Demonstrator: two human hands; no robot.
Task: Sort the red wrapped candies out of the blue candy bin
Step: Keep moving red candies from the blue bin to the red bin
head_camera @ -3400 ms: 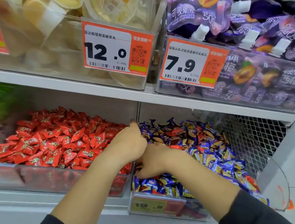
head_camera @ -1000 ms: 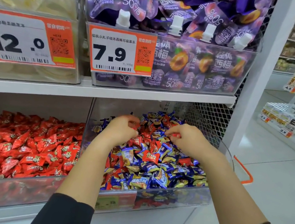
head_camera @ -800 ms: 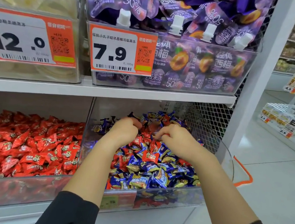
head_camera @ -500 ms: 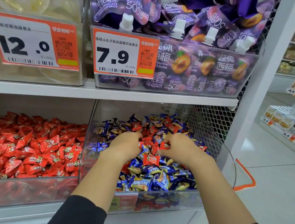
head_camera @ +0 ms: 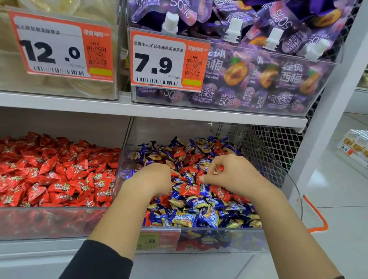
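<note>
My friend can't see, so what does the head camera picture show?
Two hands, left hand and right hand, dig in the blue candy bin, picking red wrapped candies. An all-red bin sits left.

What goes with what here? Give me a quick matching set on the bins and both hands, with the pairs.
Column one:
1. left hand
2. right hand
3. red candy bin
4. pouch bin

Column two:
A. upper shelf, behind the 7.9 tag
B. lower shelf, left of the blue candy bin
C. fingers curled down into the mixed candies, grip hidden
D. pinching a red candy over the pile

Pairs: 1-C, 2-D, 3-B, 4-A
</note>
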